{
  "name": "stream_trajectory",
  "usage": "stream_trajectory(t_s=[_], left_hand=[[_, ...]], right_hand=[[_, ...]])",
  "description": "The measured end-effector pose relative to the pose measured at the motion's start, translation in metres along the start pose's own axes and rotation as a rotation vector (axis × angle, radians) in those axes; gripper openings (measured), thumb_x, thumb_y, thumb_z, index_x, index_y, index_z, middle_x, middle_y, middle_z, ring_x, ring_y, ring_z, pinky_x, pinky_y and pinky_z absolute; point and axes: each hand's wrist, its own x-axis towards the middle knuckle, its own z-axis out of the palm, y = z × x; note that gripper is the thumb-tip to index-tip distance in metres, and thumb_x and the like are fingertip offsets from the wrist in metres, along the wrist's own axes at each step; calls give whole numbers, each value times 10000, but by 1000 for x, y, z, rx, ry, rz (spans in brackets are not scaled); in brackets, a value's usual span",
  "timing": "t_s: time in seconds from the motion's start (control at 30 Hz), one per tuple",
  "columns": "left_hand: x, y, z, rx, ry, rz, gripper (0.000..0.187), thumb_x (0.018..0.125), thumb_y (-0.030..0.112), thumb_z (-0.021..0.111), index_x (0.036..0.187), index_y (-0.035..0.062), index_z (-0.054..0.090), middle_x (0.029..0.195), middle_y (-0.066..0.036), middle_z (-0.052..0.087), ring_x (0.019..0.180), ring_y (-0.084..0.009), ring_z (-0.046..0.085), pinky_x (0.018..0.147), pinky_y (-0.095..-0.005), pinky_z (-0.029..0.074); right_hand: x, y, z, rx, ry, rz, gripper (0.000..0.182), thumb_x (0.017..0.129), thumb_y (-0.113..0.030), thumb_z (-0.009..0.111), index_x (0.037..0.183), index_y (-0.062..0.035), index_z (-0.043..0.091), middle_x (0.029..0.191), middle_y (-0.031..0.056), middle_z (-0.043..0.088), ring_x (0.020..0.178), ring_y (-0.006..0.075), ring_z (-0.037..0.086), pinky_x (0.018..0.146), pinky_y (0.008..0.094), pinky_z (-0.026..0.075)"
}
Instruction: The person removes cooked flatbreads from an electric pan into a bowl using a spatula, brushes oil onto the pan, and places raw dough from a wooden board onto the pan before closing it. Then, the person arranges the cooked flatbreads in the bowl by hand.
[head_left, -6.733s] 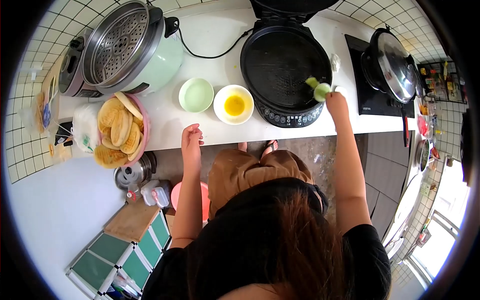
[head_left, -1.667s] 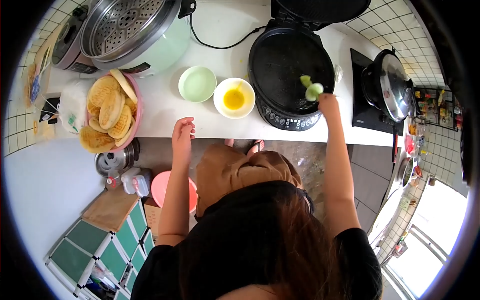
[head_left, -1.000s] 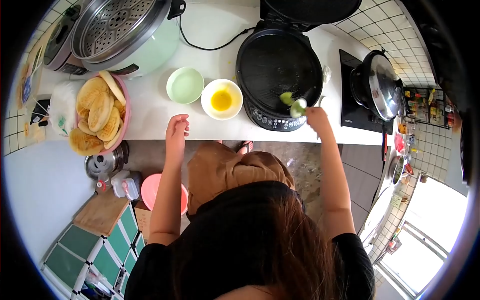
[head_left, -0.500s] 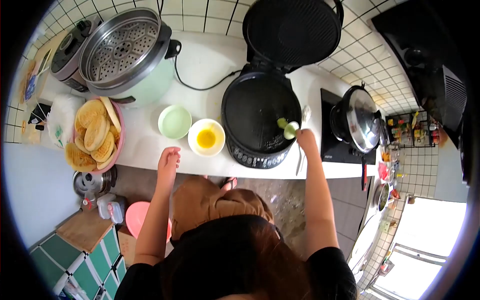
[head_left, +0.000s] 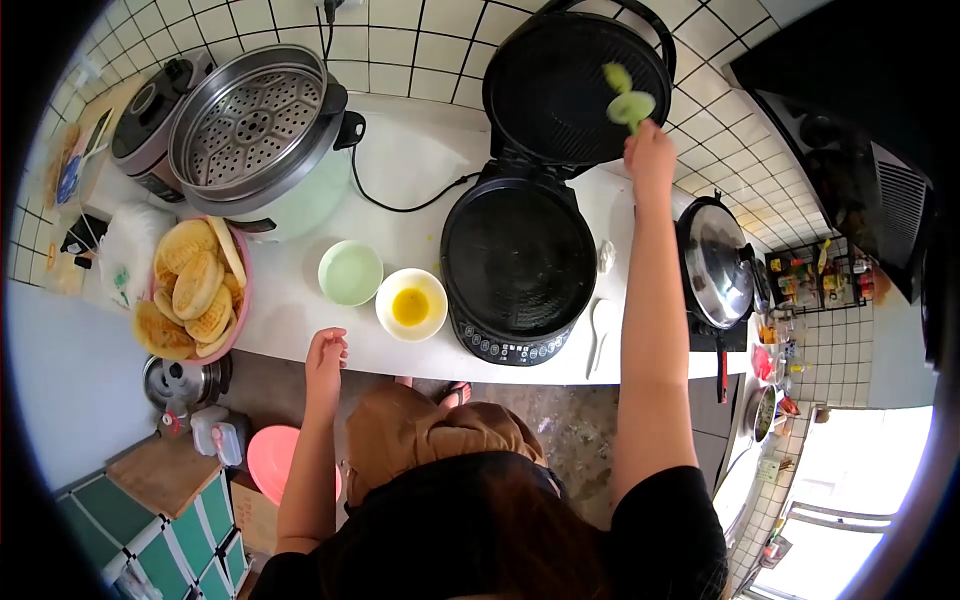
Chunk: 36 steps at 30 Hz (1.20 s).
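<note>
My right hand (head_left: 651,156) is closed around the handle of a green basting brush (head_left: 631,106) with a round disc above the grip. The brush head overlaps the raised black upper plate (head_left: 545,100) of an electric griddle. Below it lies the griddle's dark lower plate (head_left: 518,258), with a shiny film on it. My left hand (head_left: 326,350) hovers by the counter's front edge, holding nothing, its fingers loosely curled and apart. Nearest to it are a white bowl (head_left: 432,326) of yellow oil and a pale green bowl (head_left: 350,273).
Left on the counter are a pink-rimmed basket (head_left: 247,300) heaped with flat round breads (head_left: 198,285) and a large steamer pot (head_left: 255,130). A white spoon (head_left: 600,330) lies right of the griddle. Farther right, a lidded pan (head_left: 720,265) sits on a hob. A power cord (head_left: 400,208) runs behind the bowls.
My right hand has carried the brush up from the right side of the lower plate to the raised upper plate. My left hand stays by the counter edge. The view has tilted slightly upward.
</note>
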Motion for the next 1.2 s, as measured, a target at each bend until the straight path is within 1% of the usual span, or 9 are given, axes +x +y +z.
stream_trajectory(t_s=[0.13,0.33,0.43,0.53,0.6,0.77,0.83,0.9,1.2], left_hand=[[-4,-3,-7,-20,31,-9,173,819,71,442,959,70,544,817,13,489,697,-61,440,612,-188,367],[-9,-16,-16,-21,67,-28,176,831,102,454,972,79,555,805,24,500,698,-61,459,601,-188,377],[-9,-11,-14,-18,59,-21,174,828,92,454,972,73,552,803,20,497,692,-62,452,598,-188,373],[-4,-13,-16,-45,49,-38,176,820,71,451,969,58,544,796,10,491,693,-63,441,600,-188,364],[-2,-16,-16,-76,40,-46,175,823,76,457,973,55,545,791,10,493,698,-64,443,606,-189,364],[-1,-6,-7,9,37,-77,188,822,82,460,985,66,551,808,11,504,715,-63,451,618,-195,370],[2,-7,-5,21,28,-104,188,821,82,457,983,72,552,816,12,503,715,-63,452,620,-196,370],[5,-8,-2,24,0,-106,188,819,81,452,977,77,554,828,11,499,720,-63,454,622,-195,372],[19,1,9,23,-168,-45,165,846,102,475,980,37,547,802,3,501,705,-70,444,629,-196,368]], right_hand=[[38,10,7,-199,137,-89,356,861,-230,415,742,71,565,685,216,587,668,373,563,627,426,434],[1,78,27,-439,107,-79,354,870,-233,412,754,64,567,755,267,575,731,443,541,639,455,433],[6,164,35,-433,58,-112,355,875,-266,399,718,19,541,531,74,526,447,157,500,421,313,379],[-34,150,32,-439,-65,51,361,883,-245,404,794,61,574,720,251,581,682,417,556,615,442,437],[-67,143,29,-275,-161,165,355,879,-262,424,798,46,581,616,156,573,540,260,556,526,357,433],[-182,91,23,-181,-565,309,300,864,-246,454,911,6,611,570,95,555,468,137,514,450,276,398],[-225,89,29,-281,-687,242,253,844,-179,456,923,1,615,676,185,609,583,251,612,571,343,476],[-261,84,41,-311,-752,85,249,838,-182,460,865,16,608,773,238,591,752,393,579,681,416,471],[-331,108,92,-338,-729,147,334,880,-245,409,804,52,544,737,264,576,707,406,581,657,465,475]])
